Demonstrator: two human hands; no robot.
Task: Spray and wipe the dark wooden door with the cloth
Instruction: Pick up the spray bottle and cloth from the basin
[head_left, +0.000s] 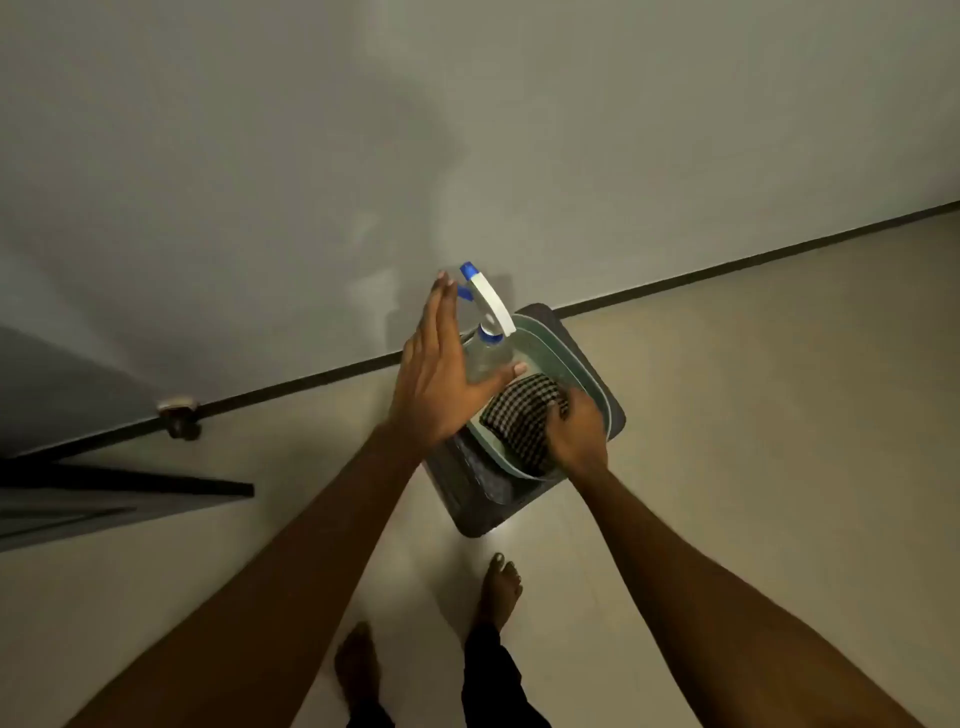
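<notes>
Filling the far left of the frame, the dark door (78, 395) is standing near a stopper (179, 415). At centre the left hand (441, 384) is spreading flat, fingers straight and gripping nothing, its thumb crossing in front of the spray bottle (488, 358), which is standing in a pale basin (566, 358). Just right, the right hand (576, 431) is clutching the checked cloth (519, 421), which is lying in the basin's lower part. The basin is sitting on a dark stand (613, 415).
</notes>
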